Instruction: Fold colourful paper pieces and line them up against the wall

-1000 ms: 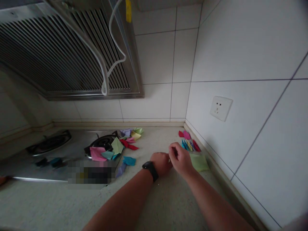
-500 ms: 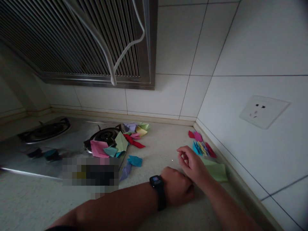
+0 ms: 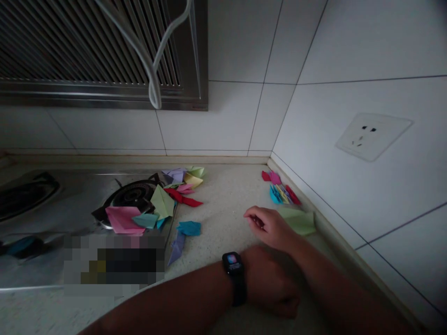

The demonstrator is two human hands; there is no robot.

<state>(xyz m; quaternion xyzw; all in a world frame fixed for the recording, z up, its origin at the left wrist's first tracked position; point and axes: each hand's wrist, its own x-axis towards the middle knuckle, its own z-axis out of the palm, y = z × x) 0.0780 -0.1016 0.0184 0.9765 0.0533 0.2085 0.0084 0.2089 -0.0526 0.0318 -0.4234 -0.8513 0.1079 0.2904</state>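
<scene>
Two bare arms of ours reach in over the counter (image 3: 223, 195), hands close to each other. Our right hand (image 3: 270, 227) has its fingers curled in toward the thumb; we cannot tell whether anything small is pinched there. Our left hand (image 3: 268, 279), with a black watch (image 3: 233, 263) at its wrist, bends loosely just beside the right forearm — its fingertips are turned from us, so we cannot tell whether they close on anything.

Nearest the right hand lies a light green paper (image 3: 298, 221), partly hidden behind our wrist. Beyond it, along the side wall, we see a blue bundle (image 3: 275, 194), a red piece (image 3: 292, 194) and a magenta piece (image 3: 275, 177).

To our left, a scatter of paper spreads from the stove (image 3: 78, 186) onto the counter. A pink paper (image 3: 122, 218) lies at the front of the burner (image 3: 134, 197), next to a teal piece (image 3: 145, 220); a red strip (image 3: 183, 198) points toward the counter's middle. Nearer us, a blue fold (image 3: 189, 228) meets a purple strip (image 3: 177, 246) — both well apart from our hands.
</scene>
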